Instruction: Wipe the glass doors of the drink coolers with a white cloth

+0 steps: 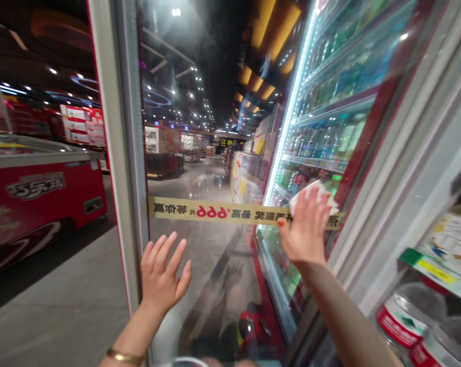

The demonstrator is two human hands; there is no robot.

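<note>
A glass door (207,275) with a pale frame stands in front of me. My right hand (305,227) presses a white cloth (332,204) flat against the glass, over the right end of a yellow printed strip (243,214). The cloth lies mostly under the fingers. Lower down on the left, my left hand (163,275) is open with its fingers spread, near the door's left edge. It holds nothing; whether it touches the glass I cannot tell. A gold bracelet (125,358) circles the left wrist.
Lit shelves of bottles (329,137) show in the glass on the right. Large bottles (406,316) with red and white labels stand on a shelf at lower right. A red chest freezer (43,199) is on the left, with stacked boxes (81,125) behind it.
</note>
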